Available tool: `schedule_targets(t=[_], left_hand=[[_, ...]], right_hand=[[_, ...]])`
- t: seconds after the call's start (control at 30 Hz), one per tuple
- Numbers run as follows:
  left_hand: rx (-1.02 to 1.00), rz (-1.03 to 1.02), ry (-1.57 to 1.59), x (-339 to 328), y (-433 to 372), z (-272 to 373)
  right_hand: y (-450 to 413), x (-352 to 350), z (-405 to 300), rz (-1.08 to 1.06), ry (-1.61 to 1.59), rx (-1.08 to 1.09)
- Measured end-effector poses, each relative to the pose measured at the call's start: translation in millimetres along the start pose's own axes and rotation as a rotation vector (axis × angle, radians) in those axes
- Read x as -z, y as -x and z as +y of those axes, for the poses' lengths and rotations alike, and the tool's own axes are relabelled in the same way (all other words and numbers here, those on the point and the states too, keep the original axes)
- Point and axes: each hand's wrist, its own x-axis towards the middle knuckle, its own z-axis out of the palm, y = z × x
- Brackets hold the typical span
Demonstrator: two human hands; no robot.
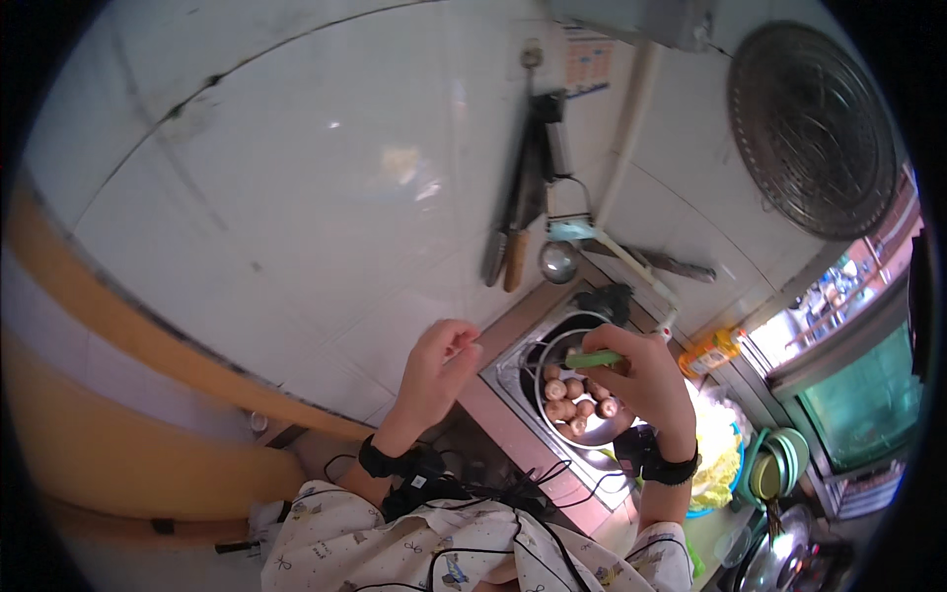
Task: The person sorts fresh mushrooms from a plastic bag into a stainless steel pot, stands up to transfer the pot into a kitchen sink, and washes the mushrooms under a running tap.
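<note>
My right hand (pixel 644 381) is closed around a green-handled tool (pixel 594 360), whose working end is too indistinct to tell. Below that hand, a round metal pot (pixel 542 422) sits in a sink (pixel 510 370) and holds several brown mushrooms (pixel 561 408). To the left of the pot, my left hand (pixel 439 370) is raised with its fingers curled loosely and nothing visible between them.
Knives (pixel 516 259) and a metal ladle (pixel 558 261) hang on the tiled wall. An orange bottle (pixel 712 353) stands beyond the sink. Leafy cabbage (pixel 716 466) fills a blue basin, beside green dishes (pixel 786 459). Black cables (pixel 544 473) cross before my body.
</note>
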Motion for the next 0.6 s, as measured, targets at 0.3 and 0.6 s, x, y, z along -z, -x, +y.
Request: schedule_targets(t=[0.3, 0.6], left_hand=[[-0.771, -0.090, -0.957, 17.6, 37.3, 80.5], [-0.637, 0.412, -0.458, 66.2, 53.1, 183.2]], right_hand=[[-21.2, -38.4, -58.6, -0.102, -0.043, 0.186], [12.3, -21.3, -62.5, 0.184, -0.581, 0.371]])
